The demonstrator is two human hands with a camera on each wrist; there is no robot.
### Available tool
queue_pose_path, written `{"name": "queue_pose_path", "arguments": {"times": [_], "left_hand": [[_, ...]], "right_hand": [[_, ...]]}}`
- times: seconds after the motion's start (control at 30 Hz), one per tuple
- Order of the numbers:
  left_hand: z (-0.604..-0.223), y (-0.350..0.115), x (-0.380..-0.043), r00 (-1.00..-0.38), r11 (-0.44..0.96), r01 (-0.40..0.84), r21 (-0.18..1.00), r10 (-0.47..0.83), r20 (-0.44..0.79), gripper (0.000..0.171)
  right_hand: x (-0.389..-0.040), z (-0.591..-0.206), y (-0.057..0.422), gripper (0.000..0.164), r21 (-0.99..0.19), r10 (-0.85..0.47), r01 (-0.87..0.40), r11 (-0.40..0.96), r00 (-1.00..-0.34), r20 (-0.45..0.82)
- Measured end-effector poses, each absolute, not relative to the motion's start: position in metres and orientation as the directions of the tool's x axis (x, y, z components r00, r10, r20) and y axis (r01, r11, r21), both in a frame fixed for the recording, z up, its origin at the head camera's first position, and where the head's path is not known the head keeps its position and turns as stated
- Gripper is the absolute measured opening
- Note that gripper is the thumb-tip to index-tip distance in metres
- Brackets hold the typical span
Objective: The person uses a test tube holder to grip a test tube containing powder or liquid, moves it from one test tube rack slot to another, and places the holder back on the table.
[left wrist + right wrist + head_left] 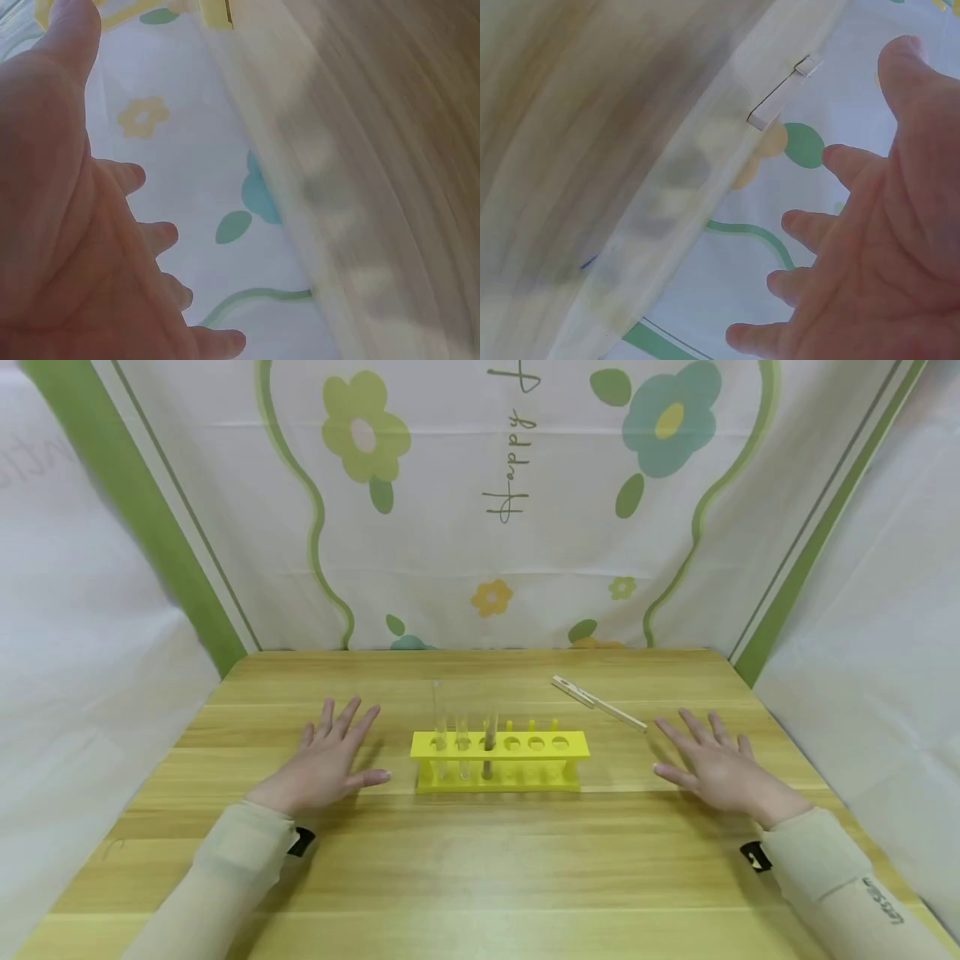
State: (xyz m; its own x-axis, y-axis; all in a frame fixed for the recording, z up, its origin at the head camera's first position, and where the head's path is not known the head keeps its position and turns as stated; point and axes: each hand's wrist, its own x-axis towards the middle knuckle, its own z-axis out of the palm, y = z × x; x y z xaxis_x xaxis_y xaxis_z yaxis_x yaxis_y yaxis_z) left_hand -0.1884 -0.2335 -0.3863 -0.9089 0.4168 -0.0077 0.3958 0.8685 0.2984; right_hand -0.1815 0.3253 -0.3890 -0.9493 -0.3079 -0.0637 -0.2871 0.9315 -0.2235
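A yellow test tube rack [500, 746] stands mid-table between my hands. In its left holes are three upright glass test tubes; the leftmost test tube [440, 727] rises highest, and the third test tube [489, 743] has something dark inside. My left hand [322, 768], fingers spread and holding nothing, is left of the rack and apart from it. To the right, my right hand [720, 768] is likewise spread and bare. Just beyond its fingertips lies a wooden test tube clamp [597, 702]; in the right wrist view the clamp [780, 97] is past the fingers.
The wooden table [480, 860] carries the rack and clamp. A white floral cloth [450, 543] hangs behind the far edge, and pale cloth walls with green stripes flank both sides. Short yellow pegs [532, 725] stick up at the rack's back right.
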Motion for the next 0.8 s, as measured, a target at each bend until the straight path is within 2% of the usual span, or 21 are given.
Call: {"name": "queue_pose_path", "arguments": {"times": [0.1, 0.27, 0.43, 0.57, 0.67, 0.8], "left_hand": [[-0.387, -0.23, -0.187, -0.895, 0.828, 0.405, 0.387, 0.445, -0.016, 0.097], [-0.391, -0.217, -0.191, -0.864, 0.698, 0.36, 0.619, 0.5, -0.06, 0.088], [-0.398, -0.203, -0.197, -0.878, 0.613, 0.24, 0.753, 0.467, -0.101, 0.078], [-0.401, -0.193, -0.201, -0.891, 0.536, 0.198, 0.821, 0.448, -0.077, 0.057], [-0.401, -0.186, -0.202, -0.892, 0.493, 0.199, 0.847, 0.449, -0.052, 0.033], [-0.404, -0.179, -0.201, -0.908, 0.464, 0.172, 0.869, 0.418, -0.043, 0.017]], "right_hand": [[-0.184, -0.388, 0.324, 0.077, -0.198, -0.328, -0.32, 0.926, -0.945, -0.006], [-0.192, -0.381, 0.318, 0.069, -0.134, -0.373, -0.388, 0.912, -0.92, 0.123], [-0.203, -0.371, 0.307, 0.066, -0.175, -0.364, -0.376, 0.91, -0.926, 0.097], [-0.215, -0.371, 0.299, 0.066, -0.203, -0.363, -0.367, 0.908, -0.93, 0.058], [-0.226, -0.372, 0.293, 0.061, -0.223, -0.373, -0.373, 0.901, -0.927, 0.045], [-0.24, -0.369, 0.281, 0.054, -0.232, -0.392, -0.389, 0.892, -0.919, 0.034]]}}
